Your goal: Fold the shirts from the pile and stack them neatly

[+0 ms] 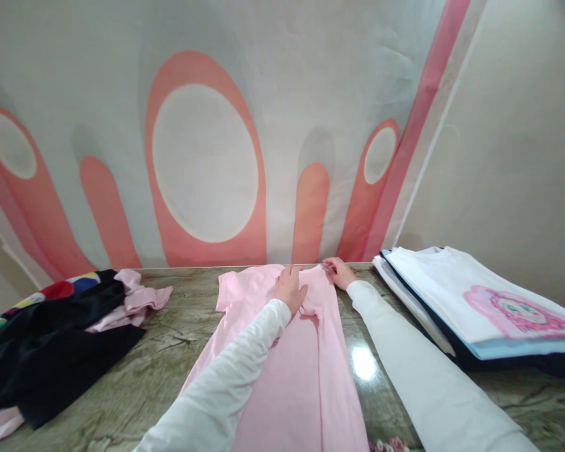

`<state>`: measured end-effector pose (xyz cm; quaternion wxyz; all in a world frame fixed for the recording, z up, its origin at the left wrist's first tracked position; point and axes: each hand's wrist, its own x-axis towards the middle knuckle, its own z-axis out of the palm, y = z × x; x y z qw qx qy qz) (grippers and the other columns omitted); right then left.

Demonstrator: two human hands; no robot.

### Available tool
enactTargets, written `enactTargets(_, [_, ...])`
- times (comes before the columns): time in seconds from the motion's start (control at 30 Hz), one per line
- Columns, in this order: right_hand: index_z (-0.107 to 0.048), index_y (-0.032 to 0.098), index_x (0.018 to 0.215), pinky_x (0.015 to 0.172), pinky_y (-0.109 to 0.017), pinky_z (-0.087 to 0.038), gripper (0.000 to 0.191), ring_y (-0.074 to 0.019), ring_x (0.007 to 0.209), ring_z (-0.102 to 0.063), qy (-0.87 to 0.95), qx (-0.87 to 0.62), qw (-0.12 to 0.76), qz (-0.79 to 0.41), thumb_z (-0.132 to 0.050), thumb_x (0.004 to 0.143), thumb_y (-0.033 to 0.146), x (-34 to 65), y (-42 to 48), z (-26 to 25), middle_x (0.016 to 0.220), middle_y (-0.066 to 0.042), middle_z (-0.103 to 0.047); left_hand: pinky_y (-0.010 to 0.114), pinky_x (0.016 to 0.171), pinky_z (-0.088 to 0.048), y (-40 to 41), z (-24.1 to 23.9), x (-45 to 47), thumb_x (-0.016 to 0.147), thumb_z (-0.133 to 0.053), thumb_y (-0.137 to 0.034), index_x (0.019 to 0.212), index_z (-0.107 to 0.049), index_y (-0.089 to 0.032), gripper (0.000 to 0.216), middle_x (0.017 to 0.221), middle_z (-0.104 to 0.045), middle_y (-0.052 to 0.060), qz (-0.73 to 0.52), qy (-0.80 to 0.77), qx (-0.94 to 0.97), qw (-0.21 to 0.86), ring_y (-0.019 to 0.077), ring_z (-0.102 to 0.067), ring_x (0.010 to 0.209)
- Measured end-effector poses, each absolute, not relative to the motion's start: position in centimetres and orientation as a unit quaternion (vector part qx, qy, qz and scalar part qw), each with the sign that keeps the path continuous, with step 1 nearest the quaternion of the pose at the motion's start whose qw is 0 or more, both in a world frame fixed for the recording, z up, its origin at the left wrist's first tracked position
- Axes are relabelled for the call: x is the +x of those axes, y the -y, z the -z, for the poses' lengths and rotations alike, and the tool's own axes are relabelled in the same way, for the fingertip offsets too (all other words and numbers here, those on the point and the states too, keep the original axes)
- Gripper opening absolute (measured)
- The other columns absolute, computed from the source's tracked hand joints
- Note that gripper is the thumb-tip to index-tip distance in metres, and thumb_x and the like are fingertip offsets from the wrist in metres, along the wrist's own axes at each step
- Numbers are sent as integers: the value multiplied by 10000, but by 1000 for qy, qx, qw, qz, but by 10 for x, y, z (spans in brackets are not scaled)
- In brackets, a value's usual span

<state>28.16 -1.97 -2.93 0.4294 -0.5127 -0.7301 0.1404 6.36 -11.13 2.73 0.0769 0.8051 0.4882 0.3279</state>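
A pink T-shirt (306, 370) lies lengthwise on the marbled table (164, 351), its collar end toward the wall. My left hand (290, 287) rests flat on the shirt near the top, fingers stretched out. At the shirt's far right corner, my right hand (340, 272) is closed, pinching the shoulder or sleeve edge. Both arms wear white long sleeves.
A stack of folded shirts (475, 301), topped by a white one with a pink print, sits at the right. A loose heap of black, pink and multicoloured clothes (56, 339) lies at the left. A wall with pink arches stands directly behind the table.
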Motion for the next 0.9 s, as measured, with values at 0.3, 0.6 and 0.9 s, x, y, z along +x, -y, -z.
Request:
enactTargets(0.3, [-562,153,992,806,-316,-443,300,-150,816,-552,700,-557,437,-89,-514,700,102,290,24,30,958,-66,-545,533,989,-147,124,-17,70,839,-422,-429,1242,-422,-291,426,1375,-325,72,-135,-373,914,83,281,-257,1256])
enactTargets(0.6, [-611,167,873,787,-332,-427,194,-157,761,-556,710,-576,397,-81,-558,689,136,292,23,31,775,-27,-607,462,989,-213,115,-10,65,803,-471,-449,1213,-456,-239,461,1328,-380,94,-171,-411,893,62,288,-294,1228])
enactTargets(0.9, [-584,149,915,766,-318,-454,226,-158,765,-555,682,-600,415,-47,-544,693,139,287,36,19,870,-62,-554,360,912,-336,97,-5,56,716,-589,-359,1154,-455,-155,501,1108,-510,110,-259,-515,813,85,246,-465,1056])
